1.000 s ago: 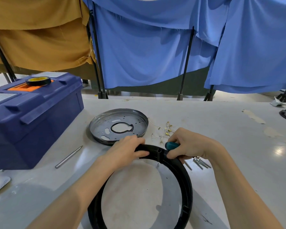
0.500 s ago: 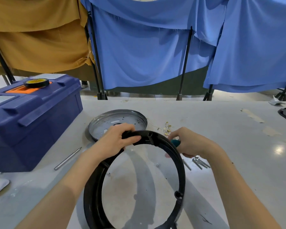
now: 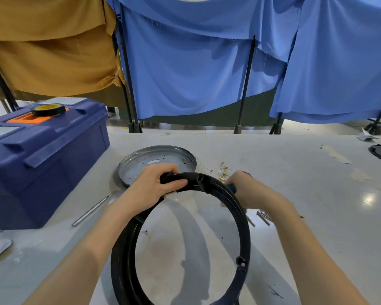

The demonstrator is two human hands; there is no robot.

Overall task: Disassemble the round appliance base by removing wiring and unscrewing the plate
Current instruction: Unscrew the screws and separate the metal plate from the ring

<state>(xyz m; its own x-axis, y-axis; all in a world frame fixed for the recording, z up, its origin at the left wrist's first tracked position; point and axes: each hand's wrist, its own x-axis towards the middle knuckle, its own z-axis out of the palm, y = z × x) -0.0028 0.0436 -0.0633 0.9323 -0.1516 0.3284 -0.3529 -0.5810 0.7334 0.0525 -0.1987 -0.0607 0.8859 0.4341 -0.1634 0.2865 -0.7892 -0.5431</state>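
1. Head view: a second ago the black ring (image 3: 246, 234) lay almost flat in front of me. Now its far edge is tipped well up off the table (image 3: 306, 177). Its near edge runs out of the bottom of the picture, so I cannot tell whether it rests on anything.
2. My left hand (image 3: 154, 186) has stayed clamped on the top of the ring through the lift, thumb on the inner face and fingers over the outer one.
3. My right hand (image 3: 246, 190) was pressed to the rim before. Now it sits just beside the ring's outer right side and is blurred. It looks curled round the teal handle of the screwdriver (image 3: 231, 187), but I would not swear to the grip.
4. Nothing else has shifted. The metal plate (image 3: 176, 156) lies dished side up on the table just beyond the ring, partly hidden by my left hand. The wiring (image 3: 222, 171) with its gold terminals lies loose to the plate's right, and the screws (image 3: 263, 216) lie right of the ring.
5. My reading is that plate and wiring are already out, so the base is essentially apart. Raising the bare ring looks like a last check for fasteners, or the start of setting it aside.
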